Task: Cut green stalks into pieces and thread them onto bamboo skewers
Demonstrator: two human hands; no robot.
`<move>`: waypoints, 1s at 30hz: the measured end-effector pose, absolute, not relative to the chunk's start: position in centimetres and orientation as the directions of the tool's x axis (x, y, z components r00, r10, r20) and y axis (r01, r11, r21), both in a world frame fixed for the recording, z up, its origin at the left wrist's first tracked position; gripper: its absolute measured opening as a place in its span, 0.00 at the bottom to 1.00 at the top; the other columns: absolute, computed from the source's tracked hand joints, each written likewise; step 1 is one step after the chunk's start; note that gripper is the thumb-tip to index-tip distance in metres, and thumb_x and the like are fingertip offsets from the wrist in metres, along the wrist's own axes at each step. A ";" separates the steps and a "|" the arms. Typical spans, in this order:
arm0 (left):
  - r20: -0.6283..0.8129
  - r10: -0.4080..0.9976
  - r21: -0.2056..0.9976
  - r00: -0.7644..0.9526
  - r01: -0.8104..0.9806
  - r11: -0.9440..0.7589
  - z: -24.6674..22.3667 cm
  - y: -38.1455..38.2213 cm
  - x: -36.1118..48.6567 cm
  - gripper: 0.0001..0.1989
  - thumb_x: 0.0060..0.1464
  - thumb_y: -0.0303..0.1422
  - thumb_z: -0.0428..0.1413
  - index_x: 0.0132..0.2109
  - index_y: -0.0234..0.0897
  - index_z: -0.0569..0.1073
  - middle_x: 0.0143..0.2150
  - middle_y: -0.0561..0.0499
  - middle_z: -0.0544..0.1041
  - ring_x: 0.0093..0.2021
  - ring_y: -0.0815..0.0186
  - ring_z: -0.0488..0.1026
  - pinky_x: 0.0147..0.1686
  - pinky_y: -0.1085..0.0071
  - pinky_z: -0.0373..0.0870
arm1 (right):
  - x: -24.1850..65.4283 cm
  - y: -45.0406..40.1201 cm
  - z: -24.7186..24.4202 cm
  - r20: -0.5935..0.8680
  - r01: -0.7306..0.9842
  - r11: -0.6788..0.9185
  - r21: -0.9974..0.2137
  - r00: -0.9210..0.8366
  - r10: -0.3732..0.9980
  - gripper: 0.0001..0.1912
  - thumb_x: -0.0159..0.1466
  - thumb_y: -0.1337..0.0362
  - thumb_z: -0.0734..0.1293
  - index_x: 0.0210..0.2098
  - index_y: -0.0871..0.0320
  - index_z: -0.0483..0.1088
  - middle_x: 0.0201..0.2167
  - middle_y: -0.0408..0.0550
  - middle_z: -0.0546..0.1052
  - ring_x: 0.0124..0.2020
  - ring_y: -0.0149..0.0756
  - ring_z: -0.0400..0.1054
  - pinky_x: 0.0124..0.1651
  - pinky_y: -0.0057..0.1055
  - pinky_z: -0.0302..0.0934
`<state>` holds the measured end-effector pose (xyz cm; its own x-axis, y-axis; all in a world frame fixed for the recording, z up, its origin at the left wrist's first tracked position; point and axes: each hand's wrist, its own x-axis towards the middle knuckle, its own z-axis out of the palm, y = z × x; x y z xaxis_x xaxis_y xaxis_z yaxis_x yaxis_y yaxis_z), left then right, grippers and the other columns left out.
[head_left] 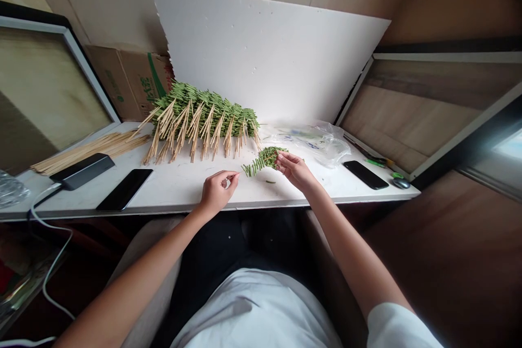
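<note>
My left hand (219, 187) is held just above the table's front, thumb and forefinger pinched together. Whatever lies in that pinch is too small to make out. Right of its fingertips is a slanting row of short green bean pieces (254, 167); whether a skewer runs through them I cannot tell. My right hand (294, 169) has its fingertips closed together at the edge of a small heap of cut green beans (269, 156), and what they grip is hidden. One loose bean piece (269, 181) lies between the hands. Behind them, many bean skewers (204, 111) are stacked, bare stick ends facing me.
Bare bamboo sticks (92, 150) lie at left, near a black box-shaped device (84, 169) and a phone (124, 189). A clear plastic bag (322, 141), another phone (365, 175) and a mouse (401, 182) are at right. A white board (265, 49) stands behind.
</note>
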<state>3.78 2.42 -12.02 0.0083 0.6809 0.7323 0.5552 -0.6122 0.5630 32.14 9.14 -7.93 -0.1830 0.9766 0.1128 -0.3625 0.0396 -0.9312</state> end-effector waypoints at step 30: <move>0.728 0.686 0.572 0.009 0.543 -0.614 -11.9 2.4 3.8 0.09 0.66 0.35 0.61 0.45 0.36 0.85 0.33 0.49 0.83 0.24 0.70 0.64 0.29 0.71 0.65 | 30.0 7.8 -7.6 0.196 -0.325 0.154 -0.933 -0.101 0.975 0.22 0.54 0.45 0.82 0.39 0.53 0.82 0.46 0.50 0.86 0.57 0.48 0.78 0.62 0.40 0.73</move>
<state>3.78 2.41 -11.86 0.0092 0.6859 0.7276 0.5431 -0.6144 0.5723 30.02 7.83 -7.56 -0.1005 0.9754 0.1964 -0.3253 0.1543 -0.9330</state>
